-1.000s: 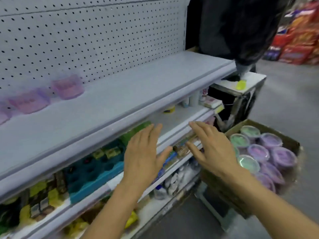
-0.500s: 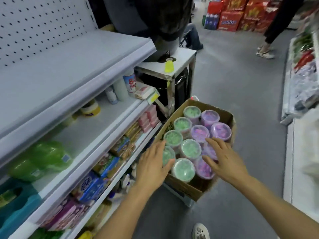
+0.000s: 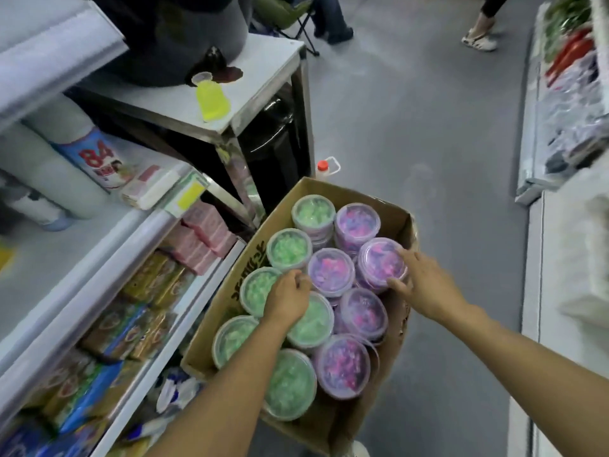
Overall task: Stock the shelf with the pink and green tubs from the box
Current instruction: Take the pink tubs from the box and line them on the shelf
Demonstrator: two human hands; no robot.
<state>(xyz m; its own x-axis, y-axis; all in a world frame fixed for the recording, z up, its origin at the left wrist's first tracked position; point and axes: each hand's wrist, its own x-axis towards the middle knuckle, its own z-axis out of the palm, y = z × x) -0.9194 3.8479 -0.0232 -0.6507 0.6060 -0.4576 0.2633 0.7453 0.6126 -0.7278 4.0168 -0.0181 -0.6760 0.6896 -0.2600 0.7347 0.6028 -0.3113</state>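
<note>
Head view | grey floor | box beside shelf

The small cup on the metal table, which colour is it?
The cup is translucent yellow, seen in the head view.

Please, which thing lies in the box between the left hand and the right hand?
In the head view, one pink tub sits between the left hand and the right hand, inside the box.
</note>
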